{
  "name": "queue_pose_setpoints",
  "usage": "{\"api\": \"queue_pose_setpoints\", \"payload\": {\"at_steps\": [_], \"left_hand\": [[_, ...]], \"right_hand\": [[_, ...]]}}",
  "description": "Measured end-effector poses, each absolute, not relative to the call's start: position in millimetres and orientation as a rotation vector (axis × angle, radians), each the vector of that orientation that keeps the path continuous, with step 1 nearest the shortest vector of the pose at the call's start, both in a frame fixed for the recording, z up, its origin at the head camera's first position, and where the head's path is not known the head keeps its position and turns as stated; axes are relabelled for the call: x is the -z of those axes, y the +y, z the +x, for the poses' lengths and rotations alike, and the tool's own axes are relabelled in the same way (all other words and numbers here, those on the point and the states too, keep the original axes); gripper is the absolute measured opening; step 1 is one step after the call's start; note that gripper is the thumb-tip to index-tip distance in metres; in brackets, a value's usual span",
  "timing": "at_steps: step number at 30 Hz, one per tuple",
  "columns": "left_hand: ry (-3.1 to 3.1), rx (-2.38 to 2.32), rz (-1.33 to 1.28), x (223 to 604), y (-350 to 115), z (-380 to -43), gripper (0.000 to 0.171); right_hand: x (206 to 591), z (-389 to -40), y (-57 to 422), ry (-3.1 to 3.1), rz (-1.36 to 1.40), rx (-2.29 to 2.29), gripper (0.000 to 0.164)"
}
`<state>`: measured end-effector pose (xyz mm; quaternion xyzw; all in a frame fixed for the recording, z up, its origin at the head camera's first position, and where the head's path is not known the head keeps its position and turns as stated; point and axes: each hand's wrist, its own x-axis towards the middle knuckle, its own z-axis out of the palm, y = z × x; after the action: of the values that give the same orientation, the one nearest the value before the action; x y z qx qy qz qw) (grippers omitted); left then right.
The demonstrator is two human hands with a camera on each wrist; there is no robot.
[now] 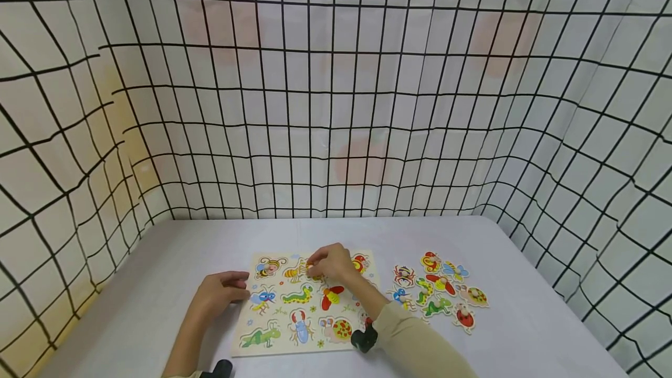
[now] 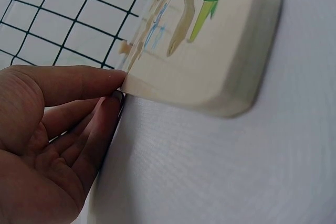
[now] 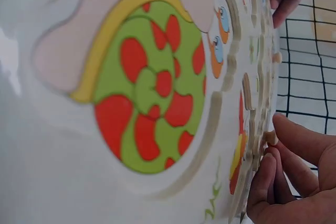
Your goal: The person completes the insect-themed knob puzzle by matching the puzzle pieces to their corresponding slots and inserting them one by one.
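Knob of a puzzle piece was found pinched between the thumb and fingertips of the right hand, at the upper middle of the puzzle board. The grip on that side was recorded as closed upon the knob. Most of the piece was covered by the hand; whether it was seated in the board or held just above could not be told. The left hand was noted at the board's left edge, its fingers fairly straight and its fingertips laid against that edge.

The piece was judged to be light, thin and stiff, probably of wood, and unlikely to be bent by finger pressure. Its printed face was presumed smooth and somewhat slippery, so a hold by the knob was rated surest and a hold by the thin rim poorer. The knob was assessed as small, and tilting of the piece under an off-centre pinch was thought possible.

Loose pieces were observed closely grouped on the table, to the right of the board. The board was judged stiff and liable to be shifted by a push; its edge was considered the proper place for steadying.
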<state>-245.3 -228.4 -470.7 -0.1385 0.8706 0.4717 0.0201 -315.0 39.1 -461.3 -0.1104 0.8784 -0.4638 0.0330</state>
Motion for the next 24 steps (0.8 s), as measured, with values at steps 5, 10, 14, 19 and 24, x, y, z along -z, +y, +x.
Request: {"api": "queue_pose_setpoints", "payload": {"at_steps": [5, 10, 14, 19, 24], "left_hand": [[2.664, -1.481, -0.458, 469.3, -227.1, -245.1, 0.051], [2.674, -1.461, -0.461, 467.4, -225.3, -244.3, 0.05], [2.673, -1.457, -0.465, 466.3, -224.6, -244.3, 0.05], [2.676, -1.459, -0.45, 466.9, -225.4, -244.2, 0.05], [2.672, -1.477, -0.445, 470.4, -229.6, -245.9, 0.051]], "right_hand": [[464.5, -313.6, 40.0, 2.71, -0.356, 1.455, 0.013], [465.8, -311.9, 39.8, 2.725, -0.36, 1.476, 0.013], [465.3, -311.6, 38.8, 2.749, -0.347, 1.464, 0.014], [464.8, -311.8, 38.0, 2.759, -0.335, 1.461, 0.013], [462.8, -312.2, 35.7, 2.731, -0.37, 1.494, 0.007]]}}
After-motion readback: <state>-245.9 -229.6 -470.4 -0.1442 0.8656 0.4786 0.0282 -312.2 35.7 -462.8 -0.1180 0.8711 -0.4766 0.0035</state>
